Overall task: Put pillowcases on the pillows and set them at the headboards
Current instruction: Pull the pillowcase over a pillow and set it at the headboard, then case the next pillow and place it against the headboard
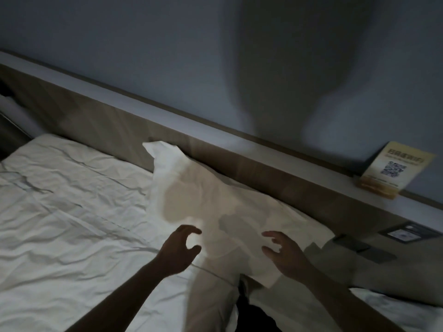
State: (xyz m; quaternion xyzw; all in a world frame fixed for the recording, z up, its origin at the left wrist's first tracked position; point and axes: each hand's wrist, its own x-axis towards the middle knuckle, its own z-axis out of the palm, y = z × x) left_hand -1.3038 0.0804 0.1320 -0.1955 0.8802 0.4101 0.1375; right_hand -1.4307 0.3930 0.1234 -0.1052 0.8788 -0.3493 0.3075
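Note:
A white pillow in its pillowcase (203, 200) lies on the bed against the wooden headboard (239, 154), one corner sticking up at the left. My left hand (179, 250) hovers over the pillow's near edge with fingers and thumb loosely curved, holding nothing. A short way to the right, my right hand (285, 255) also hangs above the pillow's near end, fingers spread and relaxed. Neither hand visibly touches the pillow. The room is dim and the view is slightly blurred.
A wrinkled white sheet (72, 212) covers the bed to the left. A yellow card with a QR code (393, 171) stands on the headboard ledge. Wall switches (402, 233) sit at the right. A second bed's white corner (395, 305) shows at the lower right.

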